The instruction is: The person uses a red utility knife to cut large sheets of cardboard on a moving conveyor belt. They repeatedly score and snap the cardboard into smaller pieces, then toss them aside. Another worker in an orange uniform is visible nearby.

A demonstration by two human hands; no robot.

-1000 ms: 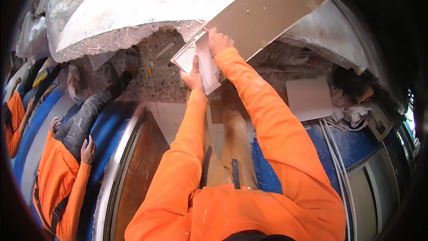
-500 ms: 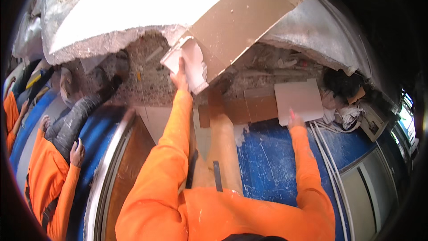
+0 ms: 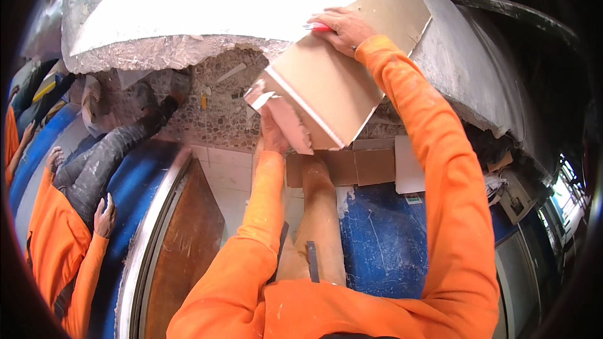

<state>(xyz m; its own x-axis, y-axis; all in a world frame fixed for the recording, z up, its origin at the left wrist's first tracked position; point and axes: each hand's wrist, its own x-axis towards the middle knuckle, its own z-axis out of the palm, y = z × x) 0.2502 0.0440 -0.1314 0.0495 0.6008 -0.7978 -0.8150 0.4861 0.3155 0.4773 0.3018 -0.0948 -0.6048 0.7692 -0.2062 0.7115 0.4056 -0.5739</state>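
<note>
A long plasterboard piece [image 3: 339,81], brown paper side showing, slants across the upper middle. A pale line of bare core crosses it near its lower left end. My left hand [image 3: 272,132] is closed on a broken flap [image 3: 290,119] with a ragged edge at that end. Near the board's upper left edge, my right hand [image 3: 347,30] rests with its fingers round a red utility knife [image 3: 320,26], whose thin pale tip points left. Part of the knife is hidden in the fingers.
A large white slab [image 3: 169,56] with a rough edge spans the top. Brown cardboard [image 3: 370,166] and a white square sheet [image 3: 407,172] lie by a scuffed blue surface [image 3: 383,232]. A co-worker in an orange sleeve [image 3: 88,282] is at left, beside a brown wooden panel [image 3: 188,232].
My right hand has moved with the red knife from the white square sheet up and left onto the plasterboard. The board and my left hand have shifted; the pale core line now shows.
</note>
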